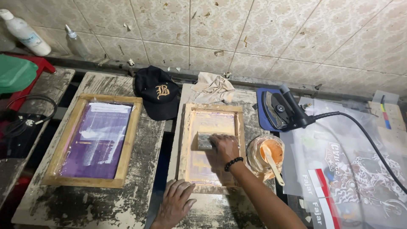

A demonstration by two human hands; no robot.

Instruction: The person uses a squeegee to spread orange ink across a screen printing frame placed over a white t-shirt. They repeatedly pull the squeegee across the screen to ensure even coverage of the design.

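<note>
My right hand [224,149], with a black bead bracelet at the wrist, grips a squeegee [204,141] and presses it on the mesh inside a small wooden screen-printing frame [185,140]. The mesh looks pale orange and purple. My left hand [175,203] lies flat, fingers spread, on the board at the near left corner of that frame. An orange ink cup [267,156] with a white spatula [273,164] in it stands just right of the frame.
A second wooden frame with purple mesh [95,140] lies on the left board. A black cap [157,91] and a rag [212,87] sit behind. A clothes iron [282,109] with a black cord, printed transfer sheets [352,169], bottles [25,32] and a tiled wall surround.
</note>
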